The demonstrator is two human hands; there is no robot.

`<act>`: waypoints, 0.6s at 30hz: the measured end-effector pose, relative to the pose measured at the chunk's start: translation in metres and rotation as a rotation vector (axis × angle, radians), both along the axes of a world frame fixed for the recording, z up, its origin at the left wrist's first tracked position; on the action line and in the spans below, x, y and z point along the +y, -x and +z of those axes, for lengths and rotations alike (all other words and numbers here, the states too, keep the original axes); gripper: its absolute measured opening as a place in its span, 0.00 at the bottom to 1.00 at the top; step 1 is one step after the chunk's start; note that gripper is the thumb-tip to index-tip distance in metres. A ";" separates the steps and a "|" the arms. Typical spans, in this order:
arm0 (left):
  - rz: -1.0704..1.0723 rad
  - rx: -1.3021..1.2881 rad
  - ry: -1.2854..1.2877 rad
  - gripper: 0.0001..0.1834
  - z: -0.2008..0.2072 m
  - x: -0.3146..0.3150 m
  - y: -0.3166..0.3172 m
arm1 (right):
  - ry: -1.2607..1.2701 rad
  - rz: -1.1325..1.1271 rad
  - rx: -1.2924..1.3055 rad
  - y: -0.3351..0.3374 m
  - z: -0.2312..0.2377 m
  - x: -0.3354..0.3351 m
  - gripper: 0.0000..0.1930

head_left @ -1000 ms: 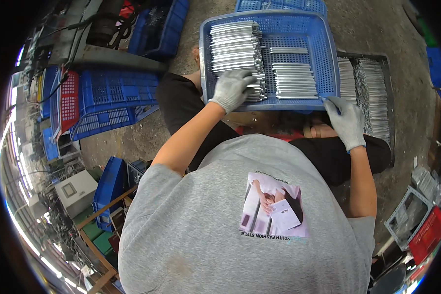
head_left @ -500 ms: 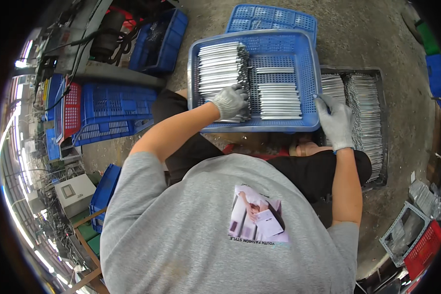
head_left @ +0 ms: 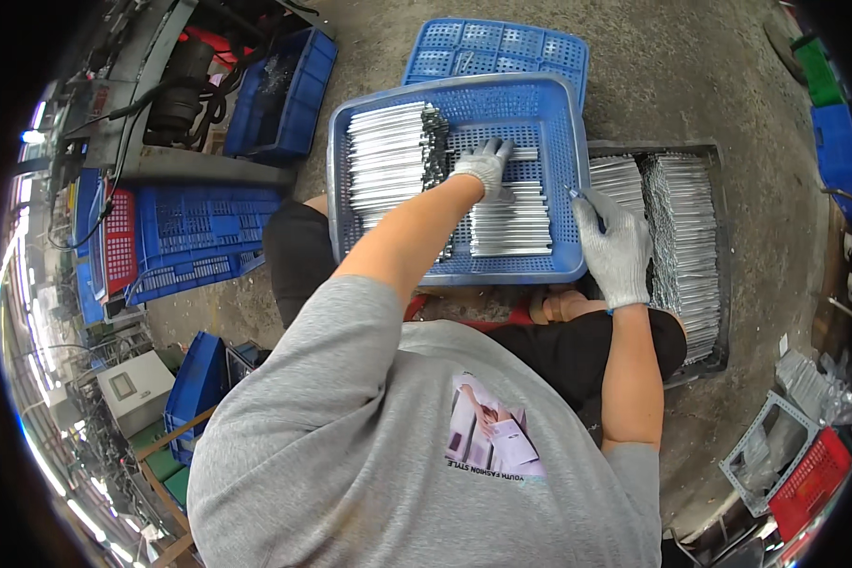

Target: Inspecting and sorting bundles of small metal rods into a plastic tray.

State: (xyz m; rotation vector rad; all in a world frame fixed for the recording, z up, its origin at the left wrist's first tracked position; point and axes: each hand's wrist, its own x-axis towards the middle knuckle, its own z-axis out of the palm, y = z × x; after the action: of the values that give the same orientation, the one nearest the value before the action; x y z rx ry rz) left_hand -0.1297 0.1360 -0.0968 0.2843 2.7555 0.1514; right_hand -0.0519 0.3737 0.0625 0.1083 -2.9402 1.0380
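A blue plastic basket (head_left: 456,276) sits in front of me and holds rows of silvery metal rods. The taller stack of rods (head_left: 386,156) is on its left side, and a lower pile of rods (head_left: 510,222) lies right of the middle. My left hand (head_left: 483,170), in a pale knitted glove, reaches over that pile with fingers spread, touching a rod (head_left: 523,154) beyond it. At the basket's right rim is my gloved right hand (head_left: 617,248), its fingers bent around the edge. Its grip is partly hidden.
Beside the basket on the right, a dark crate (head_left: 719,293) is packed with more rods. Another blue basket (head_left: 566,57) lies just beyond. Blue crates (head_left: 208,222) stand at the left near machinery (head_left: 175,99). A red basket (head_left: 809,483) is at the lower right.
My left hand has shifted rightward from the tall stack to the lower pile, its fingers spreading. My right hand stays at the basket's rim. The whole view has shifted slightly.
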 end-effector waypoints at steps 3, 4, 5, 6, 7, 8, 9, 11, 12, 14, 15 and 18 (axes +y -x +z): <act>0.051 -0.071 0.039 0.47 0.001 0.005 -0.005 | -0.021 -0.003 -0.144 0.001 0.008 -0.002 0.18; 0.054 -0.073 0.040 0.47 0.002 0.008 -0.008 | -0.020 0.000 -0.146 0.001 0.007 -0.002 0.18; 0.044 -0.096 0.053 0.45 0.005 0.012 -0.011 | -0.022 0.000 -0.139 0.001 0.007 -0.001 0.18; 0.034 -0.118 0.066 0.44 0.008 0.015 -0.015 | -0.023 0.002 -0.132 0.001 0.006 -0.001 0.18; 0.024 -0.141 0.080 0.42 0.010 0.018 -0.019 | -0.024 0.003 -0.125 0.002 0.005 0.000 0.17; 0.015 -0.163 0.094 0.40 0.011 0.020 -0.022 | -0.025 0.003 -0.117 0.002 0.004 0.000 0.17; 0.018 -0.165 0.095 0.40 0.009 0.021 -0.026 | -0.024 0.007 -0.119 0.002 0.002 -0.001 0.17; -0.032 -0.160 0.080 0.35 0.000 0.020 -0.034 | 0.002 0.017 -0.008 0.001 -0.007 -0.002 0.16; -0.058 -0.158 0.072 0.33 -0.005 0.020 -0.037 | 0.015 0.021 0.048 0.000 -0.011 -0.004 0.16; -0.081 -0.155 0.064 0.31 -0.015 0.018 -0.040 | 0.027 0.028 0.104 0.000 -0.012 -0.005 0.15; -0.079 -0.169 0.041 0.29 -0.019 0.018 -0.040 | 0.030 0.027 0.087 0.000 -0.011 -0.005 0.15; -0.073 -0.209 -0.029 0.25 -0.030 0.015 -0.037 | 0.038 0.023 0.039 0.002 -0.007 -0.007 0.15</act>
State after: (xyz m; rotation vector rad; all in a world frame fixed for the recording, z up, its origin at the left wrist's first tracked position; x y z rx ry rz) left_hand -0.0931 0.1508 -0.1266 0.3555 2.5339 0.1905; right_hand -0.0534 0.3669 0.0551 0.1600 -2.8901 1.0815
